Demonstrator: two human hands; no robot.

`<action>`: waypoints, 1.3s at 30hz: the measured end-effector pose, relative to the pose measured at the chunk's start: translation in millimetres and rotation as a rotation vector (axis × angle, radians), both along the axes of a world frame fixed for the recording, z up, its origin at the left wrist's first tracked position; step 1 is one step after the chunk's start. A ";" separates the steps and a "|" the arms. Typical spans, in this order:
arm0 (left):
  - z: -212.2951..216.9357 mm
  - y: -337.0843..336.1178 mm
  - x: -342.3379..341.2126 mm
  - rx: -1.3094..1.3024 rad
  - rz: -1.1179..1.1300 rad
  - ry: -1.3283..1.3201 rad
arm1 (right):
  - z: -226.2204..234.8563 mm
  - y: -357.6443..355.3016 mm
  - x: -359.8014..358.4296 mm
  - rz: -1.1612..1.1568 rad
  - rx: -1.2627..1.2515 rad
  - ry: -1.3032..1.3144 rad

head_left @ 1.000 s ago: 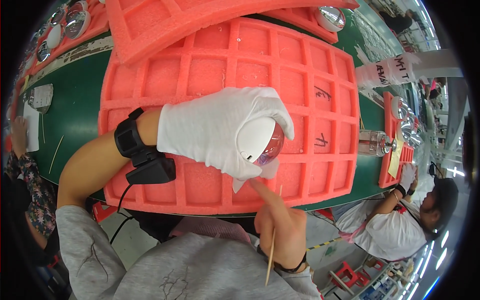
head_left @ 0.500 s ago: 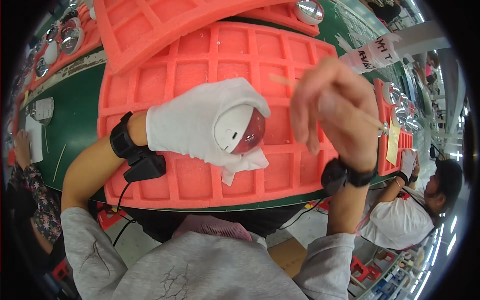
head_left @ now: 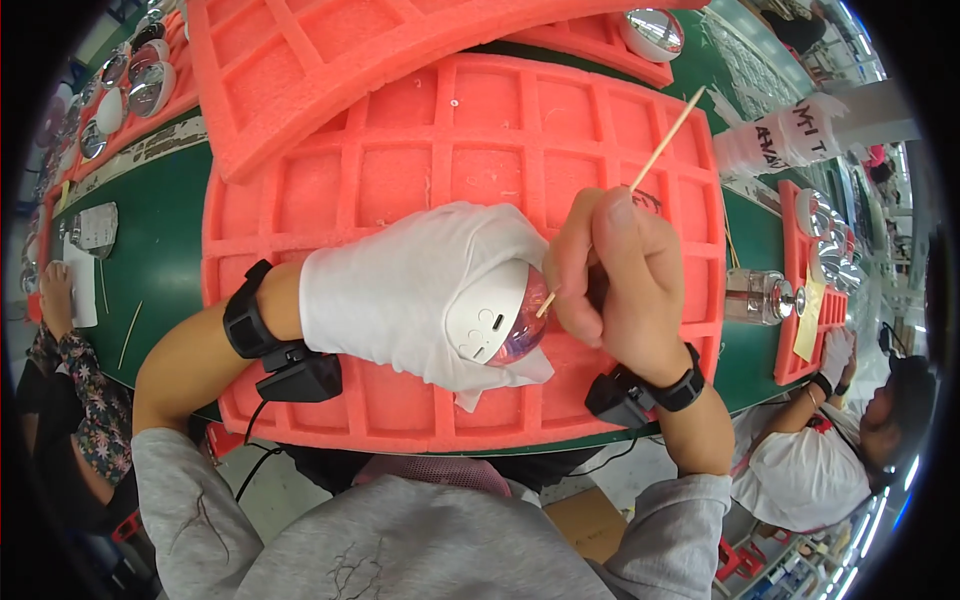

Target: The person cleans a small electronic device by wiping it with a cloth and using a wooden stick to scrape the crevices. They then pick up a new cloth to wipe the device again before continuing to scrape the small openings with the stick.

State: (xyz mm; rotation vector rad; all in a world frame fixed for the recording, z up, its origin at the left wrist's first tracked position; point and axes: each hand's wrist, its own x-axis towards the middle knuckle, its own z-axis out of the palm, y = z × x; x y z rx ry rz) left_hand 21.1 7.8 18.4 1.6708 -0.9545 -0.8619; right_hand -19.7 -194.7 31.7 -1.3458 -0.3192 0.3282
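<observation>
Left white-gloved hand (head_left: pixel 425 290) curled round glossy white plastic rounded device (head_left: pixel 490 306) with clear dome (head_left: pixel 525 328), above pink-red foam grid tray (head_left: pixel 395 190). Bare right hand (head_left: pixel 635 285) pinching thin pale wooden stick (head_left: pixel 668 143); lower tip at dome, contact unclear. Device probably light, stiff, slippery, easily scratched; white shell (head_left: pixel 472 325) best grip. Most room seemingly leftward; clear glass jar (head_left: pixel 752 298) beyond tray's right edge, second pink-red foam tray (head_left: pixel 300 65) overlapping far edge.

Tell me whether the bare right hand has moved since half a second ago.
Yes. Against the red foam tray, the right hand has moved left and toward the person, from across its right edge to inside it.
</observation>
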 end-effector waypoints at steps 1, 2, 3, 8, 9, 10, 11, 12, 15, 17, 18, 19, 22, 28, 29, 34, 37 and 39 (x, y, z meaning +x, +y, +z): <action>-5.9 -1.2 -0.5 -0.077 0.038 -0.155 | 1.8 2.2 -2.5 -0.002 -0.001 0.005; -9.6 -2.2 -0.4 -0.154 0.077 -0.309 | 4.6 5.2 -6.0 -0.045 -0.019 0.014; -10.8 -2.5 0.5 -0.151 0.073 -0.301 | 6.5 7.7 -9.2 -0.091 -0.035 0.025; -6.4 -2.7 1.8 -0.036 0.048 -0.220 | 8.3 7.7 -7.9 -0.127 -0.234 -0.161; -5.8 -3.6 1.2 -0.065 0.057 -0.196 | 8.0 7.7 -7.5 -0.128 -0.230 -0.155; -5.9 -3.5 0.6 -0.094 0.065 -0.173 | 7.7 7.4 -7.1 -0.108 -0.242 -0.197; -6.6 -4.5 0.3 -0.090 0.064 -0.170 | 7.1 5.2 -6.8 -0.090 -0.254 -0.239; -7.3 -5.1 0.2 -0.091 0.073 -0.186 | 6.7 3.8 -6.7 -0.071 -0.265 -0.282; -7.8 -4.3 -0.6 -0.092 0.094 -0.217 | 7.2 3.7 -6.2 -0.103 -0.286 -0.243; -5.6 -4.5 -1.4 -0.041 0.087 -0.166 | 6.7 2.6 -6.9 -0.121 -0.301 -0.223; -4.8 -4.2 -1.8 -0.016 0.085 -0.141 | 5.5 2.2 -7.1 -0.111 -0.290 -0.254; -4.4 -3.5 -2.1 -0.016 0.085 -0.140 | 4.3 1.9 -7.2 -0.101 -0.280 -0.285; -4.3 -1.1 -2.4 -0.031 0.095 -0.413 | 2.0 2.5 -7.6 -0.083 -0.261 -0.336; -4.6 -1.7 -3.7 -0.028 0.115 -0.354 | 5.8 3.7 -8.6 -0.117 -0.279 -0.249; -6.1 -1.3 -3.6 -0.056 0.115 -0.326 | 5.6 4.2 -8.4 -0.115 -0.278 -0.248; -3.9 -1.1 -2.8 -0.085 0.111 -0.345 | 2.0 3.3 -7.8 -0.100 -0.252 -0.309; -4.1 1.2 -3.3 -0.049 0.112 -0.346 | 2.4 3.8 -7.3 -0.070 -0.246 -0.391; -4.6 1.8 -3.2 -0.030 0.113 -0.350 | 9.4 4.4 -8.1 -0.105 -0.281 -0.263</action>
